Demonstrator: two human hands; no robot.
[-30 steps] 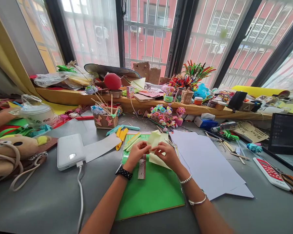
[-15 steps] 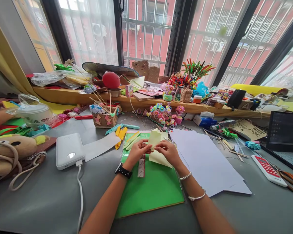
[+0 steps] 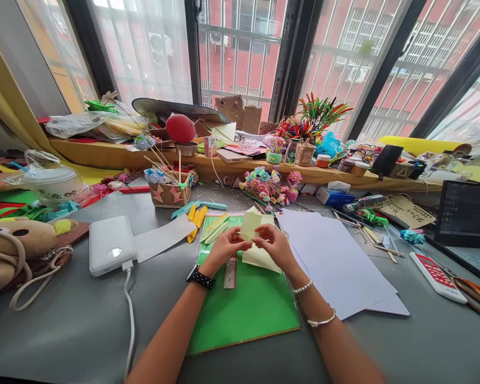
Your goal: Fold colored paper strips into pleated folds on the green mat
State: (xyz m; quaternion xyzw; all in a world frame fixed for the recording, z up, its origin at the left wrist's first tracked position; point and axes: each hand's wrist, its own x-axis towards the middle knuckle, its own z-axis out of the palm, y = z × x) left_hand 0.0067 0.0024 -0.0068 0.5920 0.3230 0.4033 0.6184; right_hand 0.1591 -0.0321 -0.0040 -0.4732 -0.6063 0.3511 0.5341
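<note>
Between my two hands is a small pale yellow piece of paper (image 3: 249, 224), held up just above the green board. My left hand (image 3: 227, 246) pinches its lower left edge. On the other side, the fingers of my right hand (image 3: 273, 243) grip its right edge. Another pale yellow sheet (image 3: 262, 258) lies below and behind the hands. A short ruler (image 3: 230, 273) rests on the green board (image 3: 244, 309), partly under my left hand. Folded light green and yellow paper strips (image 3: 215, 229) are at the board's upper left corner.
White sheets (image 3: 336, 261) lie right of the board. A white power bank (image 3: 111, 245) with a cable is at left, beside a grey-white strip (image 3: 166, 240). A cardboard box of sticks (image 3: 170, 193) and crafted flowers (image 3: 264, 186) stand behind. A calculator (image 3: 438, 277) and laptop (image 3: 468, 218) are right.
My right fingers have shifted up along the paper's right edge, and the paper is turned slightly. My left hand keeps its pinch. The whole view has shifted a little.
</note>
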